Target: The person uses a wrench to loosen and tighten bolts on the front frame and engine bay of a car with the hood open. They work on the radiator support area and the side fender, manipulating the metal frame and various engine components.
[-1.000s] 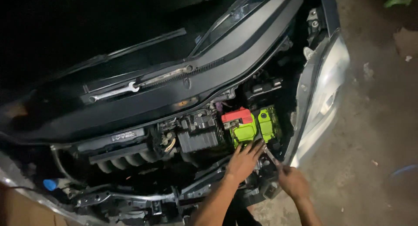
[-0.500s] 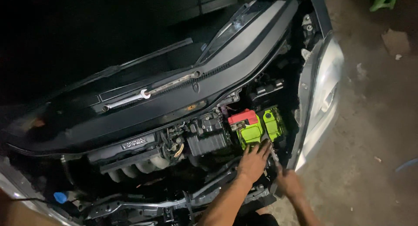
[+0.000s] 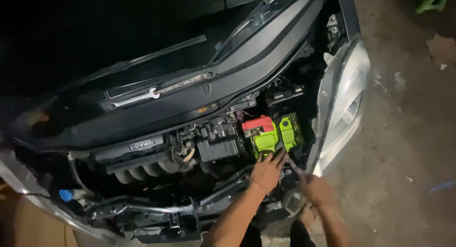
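1. A blue cap sat low at the left of the open engine bay, with the ribbed intake manifold to its right.
2. The bright green car battery stood near the right side of the bay, its red terminal cover on top, beside the headlight.
3. The left hand lay spread, fingertips touching the battery's near edge.
4. The right hand was blurred, apparently closed around a thin tool angled toward the battery; the grip could not be told for certain.
5. The battery looked heavy, rigid and smooth-sided; it was probably best gripped low at both ends, clear of the terminals.
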